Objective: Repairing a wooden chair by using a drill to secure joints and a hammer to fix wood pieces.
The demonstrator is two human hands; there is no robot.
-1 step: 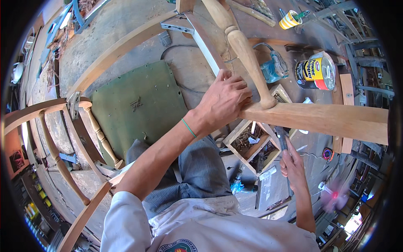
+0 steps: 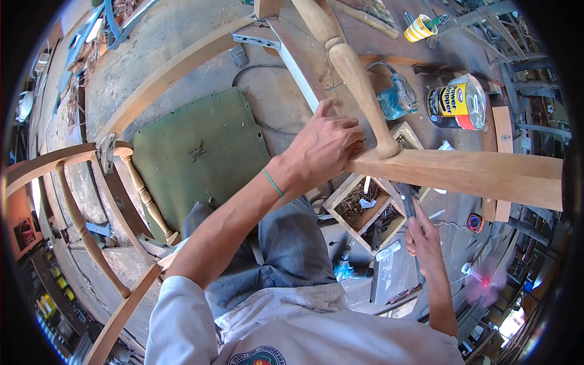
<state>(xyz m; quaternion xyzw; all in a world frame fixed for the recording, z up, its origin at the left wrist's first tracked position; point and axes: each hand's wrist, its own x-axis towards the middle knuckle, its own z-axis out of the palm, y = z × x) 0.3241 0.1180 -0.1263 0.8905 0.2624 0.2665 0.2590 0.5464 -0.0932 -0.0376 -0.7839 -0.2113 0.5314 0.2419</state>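
The left hand [image 2: 328,140] lay on the left end of a thick wooden rail [image 2: 462,173], just beside the foot of a turned spindle [image 2: 359,79], probably to steady the timber near that joint. Its fingers were curled, but whether they pinched anything small could not be told, since the knuckles hid the tips. The rail ran from this hand to the right, crossing in view over part of a divided wooden box [image 2: 344,227]. Below it, the right hand [image 2: 423,234] was closed firmly around a dark hand tool [image 2: 409,204], likely a hammer, whose upper end went out of sight behind the rail; a grip along the shaft like that seemed meant for control.

The box, perhaps set there for easy reach, held a jumble of nails [image 2: 351,205] and a white scrap [image 2: 367,203] in one compartment, with darker pieces in the next. A few loose nails [image 2: 196,150] lay on a green panel [image 2: 225,121] to the left. Farther off, a striped cup [image 2: 417,30] held something green, and a black-and-yellow can [image 2: 456,104] stood tilted in view, its contents hidden, near a teal power tool [image 2: 398,100]
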